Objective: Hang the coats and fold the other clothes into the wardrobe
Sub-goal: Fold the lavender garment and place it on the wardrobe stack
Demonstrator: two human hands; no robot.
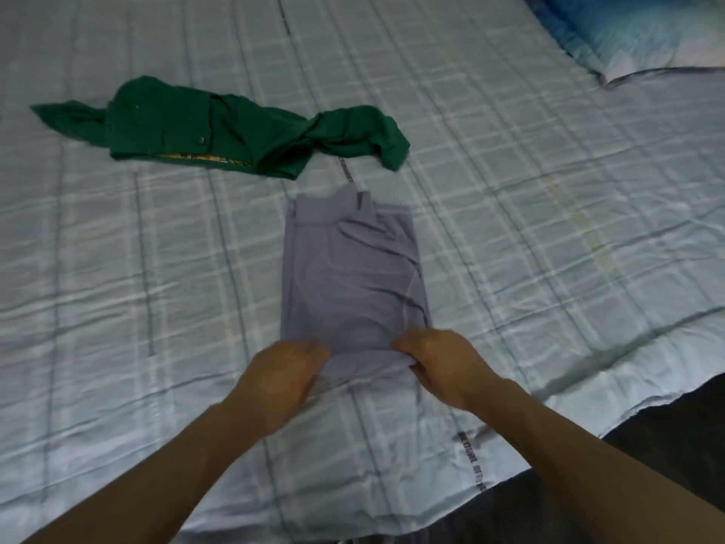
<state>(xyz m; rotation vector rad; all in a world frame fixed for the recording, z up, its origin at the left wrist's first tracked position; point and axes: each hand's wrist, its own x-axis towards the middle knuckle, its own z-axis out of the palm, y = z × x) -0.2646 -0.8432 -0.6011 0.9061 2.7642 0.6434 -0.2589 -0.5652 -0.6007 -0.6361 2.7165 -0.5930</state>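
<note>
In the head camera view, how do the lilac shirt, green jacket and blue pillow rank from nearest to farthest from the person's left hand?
1. Lilac shirt: the left hand grips its near hem.
2. Green jacket: beyond the shirt, to the left.
3. Blue pillow: far right corner.

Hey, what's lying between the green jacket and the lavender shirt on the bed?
Nothing but bare plaid bedspread: in the head view, only its dark lettered strip crosses the gap between the green jacket and the lavender shirt.
</note>
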